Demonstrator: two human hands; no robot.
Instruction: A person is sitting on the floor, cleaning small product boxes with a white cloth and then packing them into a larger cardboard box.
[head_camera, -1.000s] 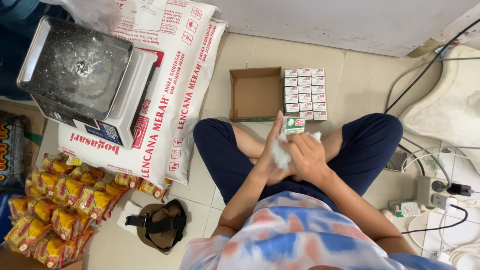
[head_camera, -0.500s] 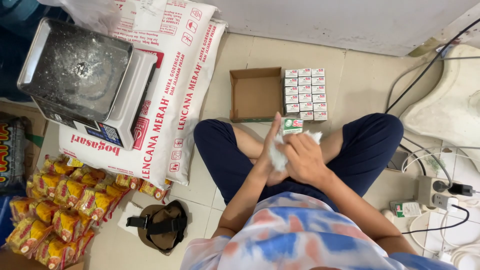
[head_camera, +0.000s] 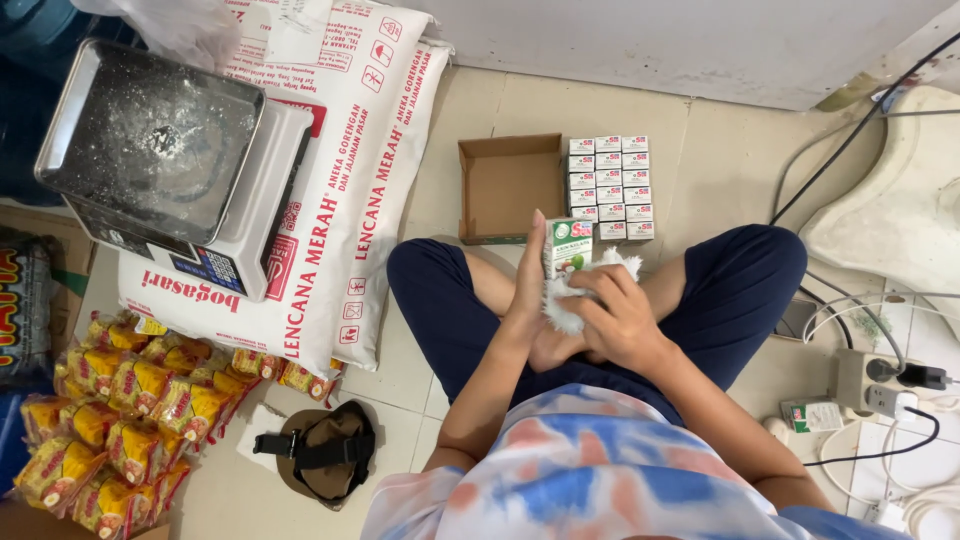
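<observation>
Big white flour sacks (head_camera: 340, 190) on floor w/ scale (head_camera: 180, 160) on top. Open cardboard box (head_camera: 505, 185) beside stacked small cartons (head_camera: 608, 185). Over lap: left hand (head_camera: 530, 290) grips small carton (head_camera: 567, 246) upright; right hand (head_camera: 618, 315) presses white cloth (head_camera: 570, 310) to it, fingers prob. closed.

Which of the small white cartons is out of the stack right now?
The small carton held upright in the left hand, with the right hand pressing a white cloth against it; the others stand in rows on the floor.

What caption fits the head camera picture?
Left hand holds small carton; right hand presses white cloth against it.
</observation>
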